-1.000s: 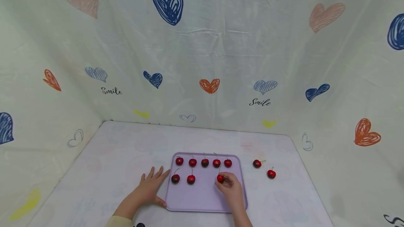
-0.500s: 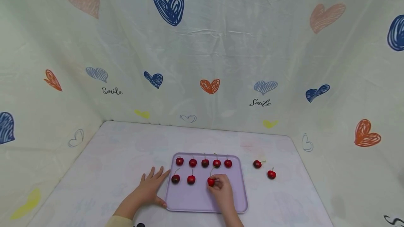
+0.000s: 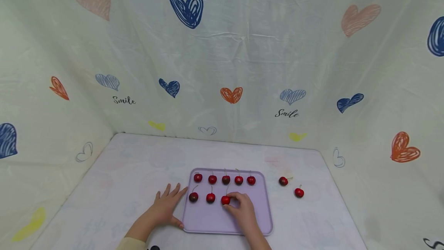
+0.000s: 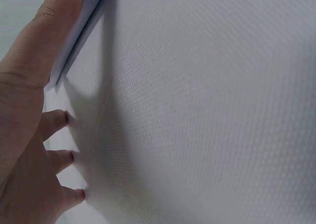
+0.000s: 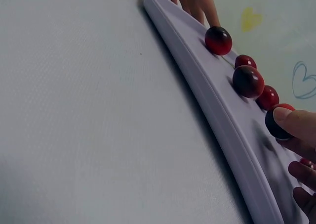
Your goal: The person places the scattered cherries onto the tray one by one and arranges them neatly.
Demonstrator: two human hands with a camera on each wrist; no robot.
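Note:
A lilac tray lies on the table, with a back row of several cherries along its far side. Two more cherries, one of them a dark red cherry, sit in a second row at the left. My right hand pinches a red cherry between thumb and fingers, in line with that second row. In the right wrist view, the thumb presses on the held cherry. My left hand lies spread at the tray's left edge, its thumb and index finger touching the rim.
Two loose cherries, one darker cherry and one bright red cherry, lie on the table right of the tray. A small black round object shows at the bottom edge. A heart-printed curtain hangs behind the table.
My right hand has carried the cherry leftward over the tray, to beside the two cherries of the second row. The left hand stays in place at the tray's edge.

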